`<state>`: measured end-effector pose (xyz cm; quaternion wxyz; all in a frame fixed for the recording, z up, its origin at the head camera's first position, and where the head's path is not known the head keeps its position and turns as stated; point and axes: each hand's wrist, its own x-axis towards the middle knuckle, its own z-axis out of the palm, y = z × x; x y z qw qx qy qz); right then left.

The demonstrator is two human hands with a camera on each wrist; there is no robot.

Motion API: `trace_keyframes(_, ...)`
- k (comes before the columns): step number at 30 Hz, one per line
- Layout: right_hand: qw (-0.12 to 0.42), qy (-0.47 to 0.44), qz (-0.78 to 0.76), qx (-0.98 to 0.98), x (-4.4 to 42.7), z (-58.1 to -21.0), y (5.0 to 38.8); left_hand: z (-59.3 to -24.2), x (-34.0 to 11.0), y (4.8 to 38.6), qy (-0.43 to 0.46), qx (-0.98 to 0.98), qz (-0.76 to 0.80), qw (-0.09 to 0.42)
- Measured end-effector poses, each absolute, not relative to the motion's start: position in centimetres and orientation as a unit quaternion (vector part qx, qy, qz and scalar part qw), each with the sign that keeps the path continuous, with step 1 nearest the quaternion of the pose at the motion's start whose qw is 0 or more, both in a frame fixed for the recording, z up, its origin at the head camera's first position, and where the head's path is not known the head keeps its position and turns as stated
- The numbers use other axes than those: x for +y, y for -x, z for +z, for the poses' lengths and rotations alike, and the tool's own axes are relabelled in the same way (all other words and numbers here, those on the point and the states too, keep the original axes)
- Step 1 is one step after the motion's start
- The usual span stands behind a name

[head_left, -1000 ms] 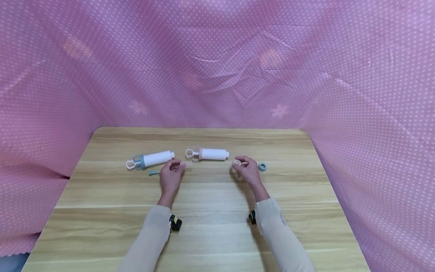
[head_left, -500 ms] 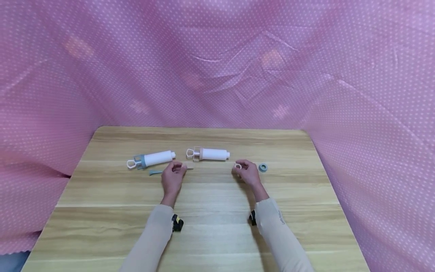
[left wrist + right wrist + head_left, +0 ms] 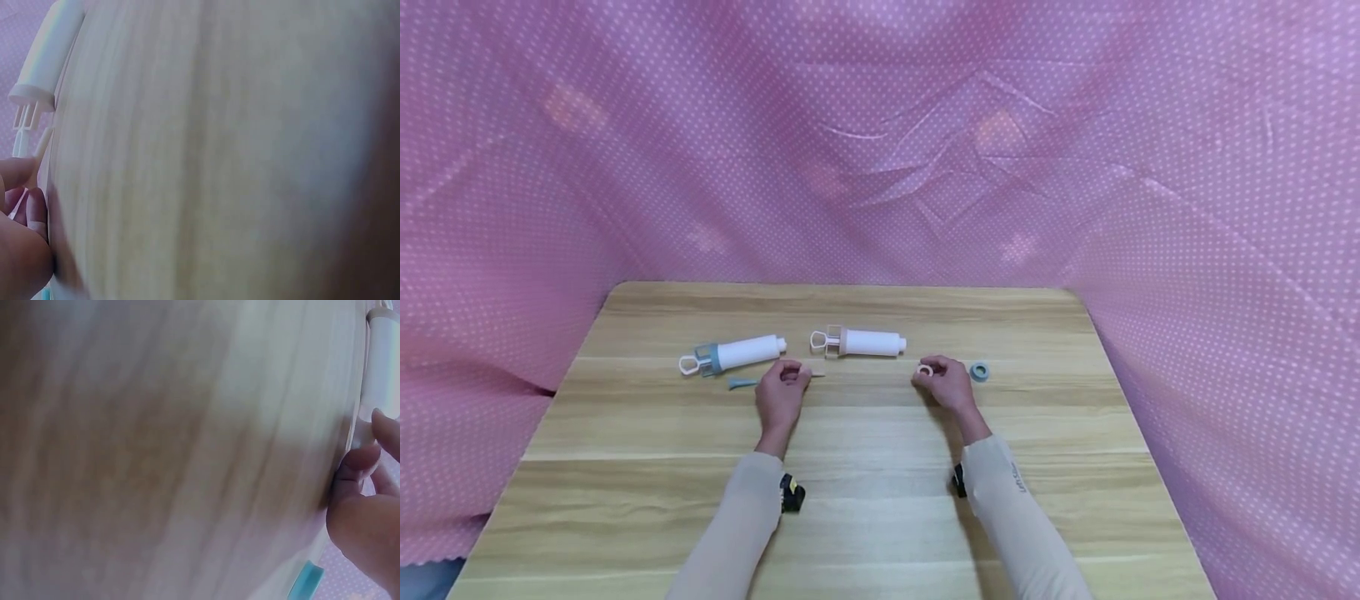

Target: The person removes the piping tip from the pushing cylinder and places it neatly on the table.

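My left hand [image 3: 779, 393] pinches a thin pale stick-like piece [image 3: 817, 374] between thumb and fingers, close to the tabletop. Its tip points right, and the left wrist view shows the same pale piece [image 3: 44, 145] sticking out past the fingertips. At the right, a small pale ring [image 3: 924, 370] is held between thumb and fingers of my right hand [image 3: 950, 384], low at the table. Behind and between the hands lies a white syringe-like tube [image 3: 874, 342] with a beige collar and a looped handle. A slim teal piece [image 3: 742, 383] lies partly hidden left of my left hand.
A second white syringe-like tube [image 3: 748, 350] with a teal collar lies at the back left. Just right of my right hand rests a teal ring [image 3: 980, 372]. Pink dotted cloth [image 3: 880, 208] hangs around the wooden table [image 3: 880, 500] behind and on both sides.
Both hands have come slightly nearer and lower, with the pale stick-like piece and the pale ring still in their fingers. The tubes and teal parts have stayed in place.
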<state>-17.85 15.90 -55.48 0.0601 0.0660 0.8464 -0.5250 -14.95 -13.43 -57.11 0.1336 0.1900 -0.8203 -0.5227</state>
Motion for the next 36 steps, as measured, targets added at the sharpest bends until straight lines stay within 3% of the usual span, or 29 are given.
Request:
trace_keyframes(22,0.021,-0.061,-0.538,0.84,16.0,-54.6,17.9,-56.6,-14.1,14.9,-0.181,-0.812,-0.543,0.116)
trace_keyframes(36,-0.035,0.04,-0.522,0.851,15.7,-51.6,18.7,-54.4,-14.6,15.1,-0.126,-0.816,-0.545,0.148)
